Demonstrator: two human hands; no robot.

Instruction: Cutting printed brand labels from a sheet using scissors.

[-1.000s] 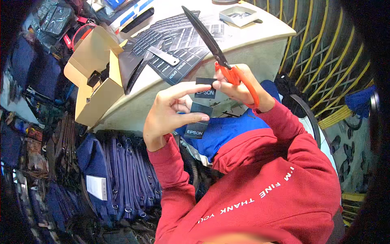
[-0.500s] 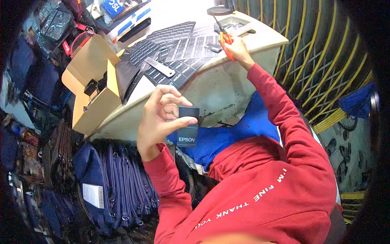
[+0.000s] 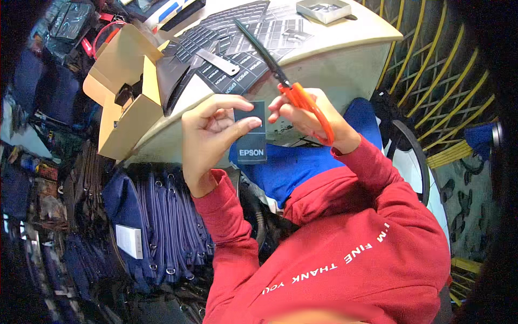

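Observation:
Between thumb and forefinger, my left hand (image 3: 208, 137) pinches a small dark rectangular label (image 3: 251, 144) with pale lettering near its lower end. My right hand (image 3: 313, 116) is closed around the orange handles of a pair of scissors (image 3: 264, 54). Their long dark blades point up and to the left, over the table. The right fingertips are close to the label's right side, with a small gap between. Beyond the hands, dark printed label sheets (image 3: 240, 80) overlap on the table, and a metal ruler (image 3: 217, 62) lies across them.
An open cardboard box (image 3: 129, 108) with dark items inside stands at the table's left edge. A small tray (image 3: 324, 12) sits on the far right of the pale table (image 3: 345, 46). Dark blue bags (image 3: 162, 227) are stacked at lower left. A folding gate (image 3: 431, 70) rises on the right.
My right hand has brought the scissors from the table toward the label in my left hand. The left hand still pinches the label, a little higher in view.

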